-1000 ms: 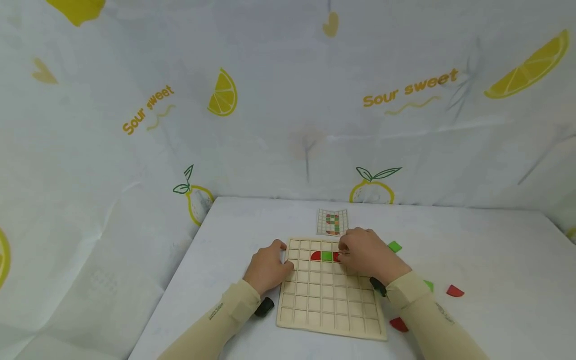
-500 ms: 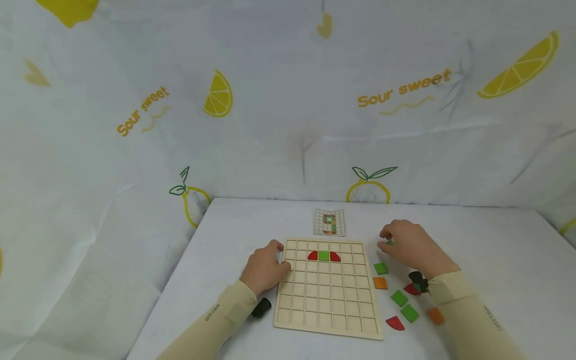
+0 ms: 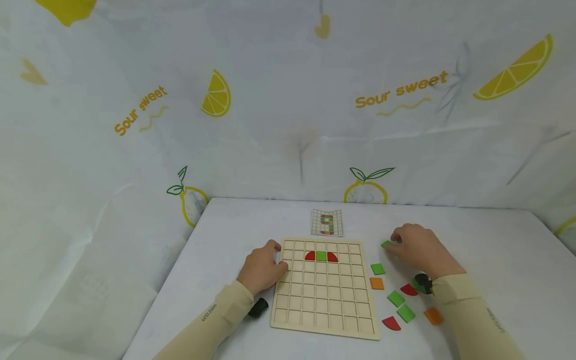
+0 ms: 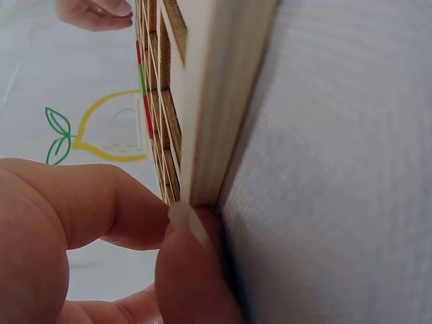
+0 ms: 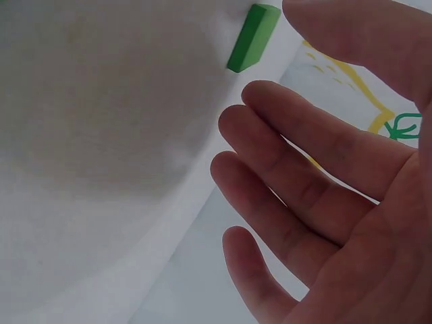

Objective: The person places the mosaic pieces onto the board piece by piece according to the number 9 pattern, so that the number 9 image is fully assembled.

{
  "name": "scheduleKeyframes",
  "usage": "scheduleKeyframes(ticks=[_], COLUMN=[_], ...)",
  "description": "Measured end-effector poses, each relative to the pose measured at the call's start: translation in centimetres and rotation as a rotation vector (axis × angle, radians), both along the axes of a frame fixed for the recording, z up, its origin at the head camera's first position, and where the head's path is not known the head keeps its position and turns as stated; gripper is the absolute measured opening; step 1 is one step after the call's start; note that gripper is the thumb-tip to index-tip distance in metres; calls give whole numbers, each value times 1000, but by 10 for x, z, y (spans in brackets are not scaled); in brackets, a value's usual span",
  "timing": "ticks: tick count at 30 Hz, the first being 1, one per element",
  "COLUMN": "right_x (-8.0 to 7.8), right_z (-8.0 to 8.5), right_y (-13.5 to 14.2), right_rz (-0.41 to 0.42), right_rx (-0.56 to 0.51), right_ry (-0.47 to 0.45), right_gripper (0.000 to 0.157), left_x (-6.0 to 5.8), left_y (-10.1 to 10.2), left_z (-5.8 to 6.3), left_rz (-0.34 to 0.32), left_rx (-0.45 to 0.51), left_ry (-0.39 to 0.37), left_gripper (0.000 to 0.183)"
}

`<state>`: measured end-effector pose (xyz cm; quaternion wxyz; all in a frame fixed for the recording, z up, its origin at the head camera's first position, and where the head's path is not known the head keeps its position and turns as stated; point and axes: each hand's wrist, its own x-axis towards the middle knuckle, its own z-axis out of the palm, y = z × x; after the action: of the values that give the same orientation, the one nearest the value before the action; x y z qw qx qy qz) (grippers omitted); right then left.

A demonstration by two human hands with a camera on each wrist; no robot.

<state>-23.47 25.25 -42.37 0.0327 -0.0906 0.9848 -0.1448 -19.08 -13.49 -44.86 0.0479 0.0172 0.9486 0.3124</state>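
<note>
A pale wooden grid board (image 3: 324, 295) lies on the table. In its second row sit a green square tile (image 3: 321, 256), a red quarter-round tile (image 3: 310, 256) on its left and another on its right. My left hand (image 3: 262, 268) grips the board's left edge; in the left wrist view its thumb (image 4: 192, 277) and a bent finger meet at the wooden edge. My right hand (image 3: 420, 248) is right of the board beside a green square tile (image 3: 387, 244). The right wrist view shows its fingers (image 5: 290, 169) loosely bent, apart from that green tile (image 5: 254, 38).
A small pattern card (image 3: 326, 223) lies behind the board. Right of the board are scattered several green tiles (image 3: 396, 298), orange tiles (image 3: 377, 283) and red quarter-rounds (image 3: 391, 323). A printed cloth (image 3: 270, 125) hangs behind the white table (image 3: 495, 260).
My right hand has moved from the board to the green tile on the right, leaving the right-hand red quarter-round in the grid. The left hand keeps its hold on the board.
</note>
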Motion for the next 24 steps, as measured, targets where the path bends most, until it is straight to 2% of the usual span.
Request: scheduleKeyframes(ticks=[8,16,24], right_x=[-2,-4,-3], right_z=[-7,-9,-9], right_y=[3,-1,-1], right_rz=[22,-23,-23], right_rx=[-2,6,11], right_ry=[7,-10,-12], right_gripper=[26,21,19], left_x=[0,-2,-2], left_y=[-1,-2,-1], left_z=[-1,-4,-3], left_rz=[3,-11,-7], left_rx=[1,17,13], left_ry=[-1,19,15], left_gripper=[45,45,45])
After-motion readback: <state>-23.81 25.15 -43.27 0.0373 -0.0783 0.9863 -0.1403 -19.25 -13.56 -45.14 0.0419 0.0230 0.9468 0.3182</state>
